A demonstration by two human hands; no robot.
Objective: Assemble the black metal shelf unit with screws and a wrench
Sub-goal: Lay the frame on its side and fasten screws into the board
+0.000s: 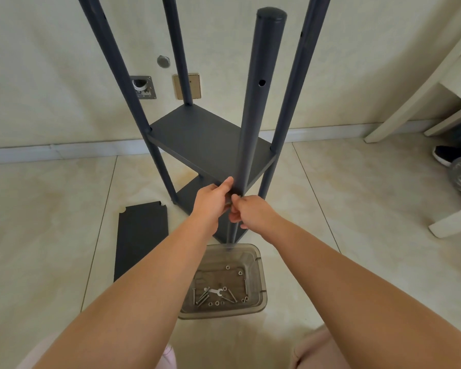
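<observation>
The black metal shelf unit stands on the floor with several upright poles and a mounted shelf panel; a lower panel sits beneath it. The near pole rises toward me with a screw hole in its side. My left hand grips the near corner of the shelf panel where it meets that pole. My right hand pinches something small at the same joint; what it holds is hidden by the fingers. A clear plastic bin on the floor holds several screws, nuts and a small wrench.
A loose black shelf panel lies flat on the tiles to the left. A white table's legs stand at the right, with another person's shoes beside them. The wall runs close behind the unit. My knees show at the bottom edge.
</observation>
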